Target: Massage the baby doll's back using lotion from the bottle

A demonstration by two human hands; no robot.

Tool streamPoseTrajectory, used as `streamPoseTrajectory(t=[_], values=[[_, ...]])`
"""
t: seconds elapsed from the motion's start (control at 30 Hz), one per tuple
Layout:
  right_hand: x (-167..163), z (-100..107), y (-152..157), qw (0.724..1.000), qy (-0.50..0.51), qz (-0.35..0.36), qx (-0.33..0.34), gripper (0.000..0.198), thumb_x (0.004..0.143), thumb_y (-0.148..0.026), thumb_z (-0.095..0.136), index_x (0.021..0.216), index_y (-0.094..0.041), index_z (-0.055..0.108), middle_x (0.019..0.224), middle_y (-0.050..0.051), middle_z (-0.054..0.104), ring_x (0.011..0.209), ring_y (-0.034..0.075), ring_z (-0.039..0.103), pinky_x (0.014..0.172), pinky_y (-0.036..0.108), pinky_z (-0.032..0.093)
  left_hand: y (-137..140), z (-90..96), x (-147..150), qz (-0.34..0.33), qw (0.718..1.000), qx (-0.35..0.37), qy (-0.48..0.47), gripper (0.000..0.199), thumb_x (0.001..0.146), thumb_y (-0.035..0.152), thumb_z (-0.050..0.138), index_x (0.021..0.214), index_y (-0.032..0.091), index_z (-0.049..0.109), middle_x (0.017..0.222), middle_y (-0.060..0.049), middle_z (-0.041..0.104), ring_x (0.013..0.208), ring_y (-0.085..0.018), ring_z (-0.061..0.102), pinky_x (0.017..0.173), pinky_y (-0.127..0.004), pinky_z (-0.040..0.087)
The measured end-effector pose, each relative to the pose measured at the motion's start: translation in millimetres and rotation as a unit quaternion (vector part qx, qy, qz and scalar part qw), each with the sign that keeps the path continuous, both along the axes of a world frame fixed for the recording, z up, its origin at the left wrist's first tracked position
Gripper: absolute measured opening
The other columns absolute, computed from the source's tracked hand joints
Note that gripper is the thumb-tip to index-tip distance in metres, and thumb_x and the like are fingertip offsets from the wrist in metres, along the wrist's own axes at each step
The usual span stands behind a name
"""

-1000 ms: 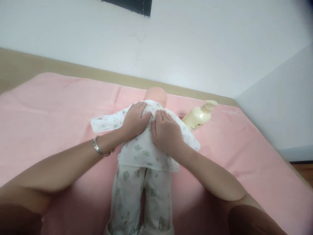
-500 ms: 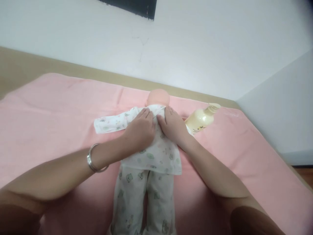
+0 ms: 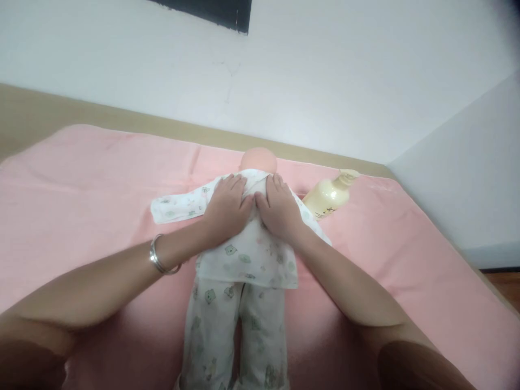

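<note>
A baby doll (image 3: 258, 161) lies lengthwise on a pink sheet (image 3: 81, 179), bare head at the far end. It wears a white printed shirt (image 3: 247, 260) and matching trousers (image 3: 211, 336). My left hand (image 3: 225, 208), a silver bracelet (image 3: 156, 257) on its wrist, lies flat on the left side of the doll's upper torso. My right hand (image 3: 280, 208) lies flat on the right side, thumbs nearly touching. One sleeve (image 3: 179, 205) of the shirt stretches out to the left.
A cream pump bottle (image 3: 331, 195) lies on its side just right of the doll's shoulder. A tan bed edge (image 3: 122, 116) runs along a white wall. The room corner and a strip of wooden floor (image 3: 501, 281) are at the right.
Both hands have slid a little over the doll's upper torso and now sit closer together near the collar. The view shifted slightly.
</note>
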State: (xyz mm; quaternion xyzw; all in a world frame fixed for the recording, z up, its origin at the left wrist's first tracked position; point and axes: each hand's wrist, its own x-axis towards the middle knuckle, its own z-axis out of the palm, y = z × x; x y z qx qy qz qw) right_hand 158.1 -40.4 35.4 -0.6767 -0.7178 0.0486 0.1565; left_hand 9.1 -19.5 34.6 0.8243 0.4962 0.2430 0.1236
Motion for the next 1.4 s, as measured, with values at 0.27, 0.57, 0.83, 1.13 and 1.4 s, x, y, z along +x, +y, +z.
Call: streamPoseTrajectory(t=[0.27,0.57,0.83,1.13,1.4], values=[[0.0,2.6,0.6,0.999,-0.042,0.001,0.014,0.06,0.104,-0.034,0.027,0.147,0.005,0.041,0.149,0.023,0.046,0.142,0.033,0.041,0.121,0.049,0.033,-4.2,14.8,-5.3,-0.059,0.997,-0.042,0.032,0.043,0.096,0.025,0.029,0.124,0.007,0.056,0.14,-0.017,0.054,0.138,-0.026,0.046,0.123,-0.043,0.035],[-18.3,6.8,-40.2,0.986,-0.152,0.01,0.069,0.057,0.103,-0.032,0.032,0.147,0.001,0.045,0.141,0.026,0.053,0.133,0.036,0.051,0.114,0.048,0.041,29.2,4.4,-8.5,-0.023,0.998,-0.062,0.0,0.036,0.097,0.032,0.025,0.098,0.015,0.057,0.108,-0.013,0.065,0.106,-0.027,0.06,0.101,-0.05,0.049],[9.0,7.1,9.9,0.997,-0.08,0.003,-0.015,0.065,0.104,-0.041,0.031,0.146,0.007,0.04,0.149,0.027,0.044,0.143,0.035,0.04,0.12,0.046,0.033,-16.8,9.0,0.6,-0.052,0.997,-0.004,0.059,0.057,0.099,0.028,0.023,0.144,-0.002,0.042,0.154,-0.022,0.04,0.149,-0.033,0.032,0.126,-0.051,0.029],[-14.2,6.1,-34.6,0.992,-0.096,0.07,0.048,0.06,0.102,-0.031,0.032,0.151,0.004,0.036,0.154,0.028,0.035,0.146,0.039,0.033,0.122,0.054,0.03,21.3,-5.8,-4.6,-0.027,0.997,-0.073,-0.019,0.06,0.097,0.033,0.024,0.148,0.006,0.04,0.16,-0.015,0.035,0.153,-0.029,0.028,0.128,-0.053,0.023],[-17.1,5.9,-28.0,0.998,0.028,0.053,-0.019,0.063,0.103,-0.032,0.025,0.155,0.002,0.027,0.164,0.022,0.017,0.155,0.032,0.01,0.129,0.052,0.016,21.2,-11.3,-1.9,0.007,0.997,-0.043,-0.065,0.057,0.095,0.033,0.026,0.14,0.008,0.051,0.153,-0.013,0.047,0.144,-0.025,0.042,0.126,-0.048,0.031]])
